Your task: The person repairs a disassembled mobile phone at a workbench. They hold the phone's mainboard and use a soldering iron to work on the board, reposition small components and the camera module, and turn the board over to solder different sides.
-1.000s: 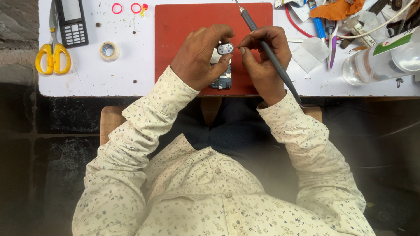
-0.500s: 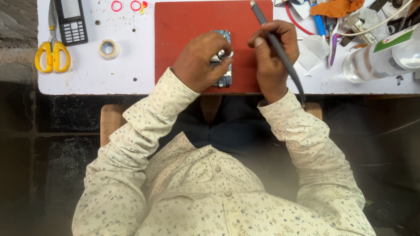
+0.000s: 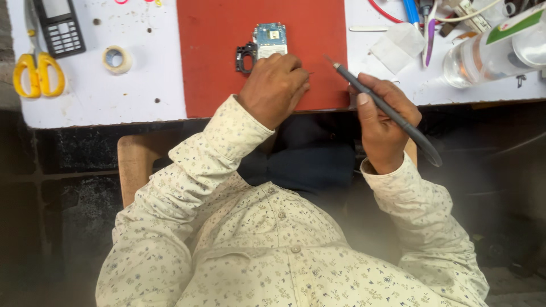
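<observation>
The left hand [image 3: 276, 85] rests curled on the red mat [image 3: 216, 68], fingers touching the circuit board [image 3: 268, 41] there. The right hand [image 3: 384, 116] has its grip closed around a dark tool [image 3: 387, 112] at the worktop [image 3: 114, 96] edge.

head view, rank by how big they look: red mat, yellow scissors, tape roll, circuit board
1. red mat, by far the largest
2. yellow scissors, partly cut off at the top edge
3. circuit board, partly hidden by the left hand
4. tape roll, smallest

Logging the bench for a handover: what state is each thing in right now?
Circuit board: bare, flat on the red mat, left hand at its lower edge.
Tool: gripped in the right hand, tip off the board.
Scissors: closed.
Phone: flat, untouched.
Tape roll: lying flat.
</observation>
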Tool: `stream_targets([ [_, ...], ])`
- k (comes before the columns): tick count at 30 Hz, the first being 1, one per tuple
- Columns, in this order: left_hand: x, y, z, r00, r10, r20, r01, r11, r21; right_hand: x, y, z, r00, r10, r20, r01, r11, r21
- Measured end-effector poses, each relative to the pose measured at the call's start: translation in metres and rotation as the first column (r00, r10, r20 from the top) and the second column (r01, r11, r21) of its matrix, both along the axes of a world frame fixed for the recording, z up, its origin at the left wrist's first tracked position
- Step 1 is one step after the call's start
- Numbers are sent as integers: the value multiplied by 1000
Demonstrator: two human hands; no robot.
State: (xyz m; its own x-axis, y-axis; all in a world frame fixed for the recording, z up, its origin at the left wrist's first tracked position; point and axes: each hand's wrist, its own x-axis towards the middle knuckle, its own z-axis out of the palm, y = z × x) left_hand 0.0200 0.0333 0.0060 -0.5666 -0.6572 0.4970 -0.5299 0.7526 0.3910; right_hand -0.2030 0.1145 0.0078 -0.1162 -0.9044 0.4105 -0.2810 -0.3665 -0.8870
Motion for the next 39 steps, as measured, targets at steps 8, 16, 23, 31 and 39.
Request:
stream_targets([
  [8,0,3,-4,999,38,-4,-38,999,14,7,1,-4,1000,-22,14,22,1000,-15],
  [16,-7,4,-7,996,90,-27,-89,995,35,7,5,-3,998,-39,-58,34,996,-78],
  [23,-8,4,-9,995,98,-36,-96,994,51,9,5,-3,995,-39,-96,28,994,-109],
  [31,-9,4,-12,994,104,-36,-102,993,60,10,7,-1,995,-50,-84,45,997,-57],
  [39,-9,4,-12,994,98,-40,-96,993,62,11,7,-4,997,-58,-55,55,997,-50],
])
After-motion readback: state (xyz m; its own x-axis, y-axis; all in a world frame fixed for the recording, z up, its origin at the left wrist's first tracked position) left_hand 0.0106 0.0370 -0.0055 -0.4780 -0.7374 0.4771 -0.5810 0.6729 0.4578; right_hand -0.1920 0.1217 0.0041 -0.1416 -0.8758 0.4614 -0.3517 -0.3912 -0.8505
